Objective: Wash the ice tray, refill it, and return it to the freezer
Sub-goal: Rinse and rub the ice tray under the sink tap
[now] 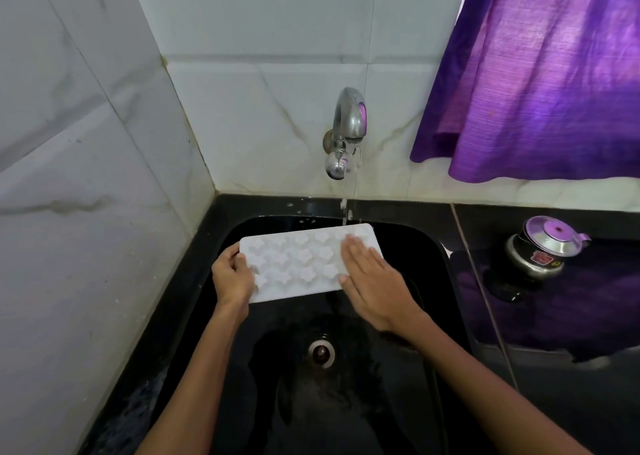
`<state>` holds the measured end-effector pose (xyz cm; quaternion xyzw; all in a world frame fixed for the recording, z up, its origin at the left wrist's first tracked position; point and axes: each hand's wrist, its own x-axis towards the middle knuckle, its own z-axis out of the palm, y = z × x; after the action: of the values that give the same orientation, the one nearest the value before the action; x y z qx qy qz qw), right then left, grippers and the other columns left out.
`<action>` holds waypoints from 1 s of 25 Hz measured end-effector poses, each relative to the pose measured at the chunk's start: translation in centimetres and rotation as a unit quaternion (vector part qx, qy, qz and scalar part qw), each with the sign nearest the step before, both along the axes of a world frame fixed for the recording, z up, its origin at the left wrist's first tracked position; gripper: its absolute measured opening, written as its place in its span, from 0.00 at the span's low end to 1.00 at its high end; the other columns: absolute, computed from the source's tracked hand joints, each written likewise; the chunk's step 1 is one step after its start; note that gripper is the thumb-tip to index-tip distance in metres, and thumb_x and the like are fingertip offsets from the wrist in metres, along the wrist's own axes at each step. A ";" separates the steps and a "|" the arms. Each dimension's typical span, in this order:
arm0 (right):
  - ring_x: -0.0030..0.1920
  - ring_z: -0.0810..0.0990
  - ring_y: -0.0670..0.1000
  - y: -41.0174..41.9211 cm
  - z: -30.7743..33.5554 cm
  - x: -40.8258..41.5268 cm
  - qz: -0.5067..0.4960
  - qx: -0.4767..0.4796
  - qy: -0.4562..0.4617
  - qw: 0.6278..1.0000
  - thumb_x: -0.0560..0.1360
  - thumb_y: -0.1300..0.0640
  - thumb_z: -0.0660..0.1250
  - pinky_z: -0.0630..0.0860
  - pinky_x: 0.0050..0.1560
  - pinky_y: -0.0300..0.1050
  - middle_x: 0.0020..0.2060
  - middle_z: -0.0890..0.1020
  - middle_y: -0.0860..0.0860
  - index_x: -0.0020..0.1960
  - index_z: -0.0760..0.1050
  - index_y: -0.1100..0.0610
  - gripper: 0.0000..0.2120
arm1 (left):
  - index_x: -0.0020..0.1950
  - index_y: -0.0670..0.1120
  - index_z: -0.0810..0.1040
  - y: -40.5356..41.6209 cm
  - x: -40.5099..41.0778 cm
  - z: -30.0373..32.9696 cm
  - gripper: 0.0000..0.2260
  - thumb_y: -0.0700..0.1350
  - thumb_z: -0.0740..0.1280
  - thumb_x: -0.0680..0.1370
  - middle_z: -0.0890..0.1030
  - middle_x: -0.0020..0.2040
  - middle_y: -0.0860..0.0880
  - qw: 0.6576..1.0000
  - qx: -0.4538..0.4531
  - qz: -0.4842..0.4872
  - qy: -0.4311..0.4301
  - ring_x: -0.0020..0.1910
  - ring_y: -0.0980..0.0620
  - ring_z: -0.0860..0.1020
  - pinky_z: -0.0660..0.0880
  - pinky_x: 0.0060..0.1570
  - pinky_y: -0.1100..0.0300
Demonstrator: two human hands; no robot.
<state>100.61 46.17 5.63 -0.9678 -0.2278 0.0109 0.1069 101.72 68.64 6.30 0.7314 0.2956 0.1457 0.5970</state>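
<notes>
A white ice tray [298,264] with star-shaped moulds is held level over the black sink [426,281]. My left hand [232,276] grips the tray's left end. My right hand [372,283] lies flat with fingers together on the tray's right end, covering several moulds. A thin stream of water [349,208] runs from the chrome tap [348,128] on the tiled wall and lands at the tray's far right edge.
The sink's drain [321,351] sits below the tray, with the basin wet around it. A small steel and black pot with a lid [543,246] stands on the black counter at the right. A purple curtain [540,73] hangs above it. Tiled walls close the left and back.
</notes>
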 end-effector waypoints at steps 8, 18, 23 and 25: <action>0.75 0.37 0.49 3.1 1.5 0.8 0.047 0.001 -0.016 0.999 0.79 0.42 0.35 0.33 0.73 0.43 0.77 0.43 0.55 0.77 0.40 0.59 0.32 | 0.65 0.41 0.73 -2.1 0.8 -0.1 0.14 0.38 0.55 0.82 0.78 0.56 0.45 0.999 -0.035 -0.012 0.000 0.50 0.51 0.76 0.72 0.38 0.66; 0.77 0.41 0.52 3.6 2.0 2.2 -0.030 0.004 -0.023 0.999 0.75 0.42 0.31 0.33 0.72 0.43 0.77 0.44 0.56 0.77 0.41 0.60 0.35 | 0.64 0.42 0.75 -2.4 1.4 0.0 0.14 0.37 0.55 0.82 0.79 0.54 0.45 0.999 -0.033 -0.034 0.005 0.48 0.51 0.77 0.74 0.41 0.63; 0.76 0.39 0.48 2.9 1.6 -0.2 0.049 0.011 -0.018 0.999 0.77 0.44 0.35 0.34 0.74 0.42 0.77 0.43 0.53 0.77 0.41 0.58 0.31 | 0.63 0.41 0.75 -2.2 1.3 0.2 0.14 0.37 0.55 0.82 0.78 0.54 0.46 0.999 -0.037 -0.022 -0.001 0.47 0.53 0.77 0.74 0.39 0.65; 0.76 0.39 0.48 1.9 1.6 0.0 0.010 0.001 -0.016 1.000 0.75 0.42 0.31 0.37 0.76 0.45 0.77 0.43 0.53 0.77 0.41 0.57 0.34 | 0.64 0.41 0.74 -2.0 1.3 0.1 0.14 0.37 0.55 0.82 0.79 0.56 0.44 0.999 -0.047 -0.026 0.005 0.49 0.50 0.78 0.76 0.45 0.60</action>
<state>100.56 48.08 7.18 -0.9654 -0.2391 -0.0037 0.1043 103.05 66.67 6.39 0.7106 0.2859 0.1120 0.6331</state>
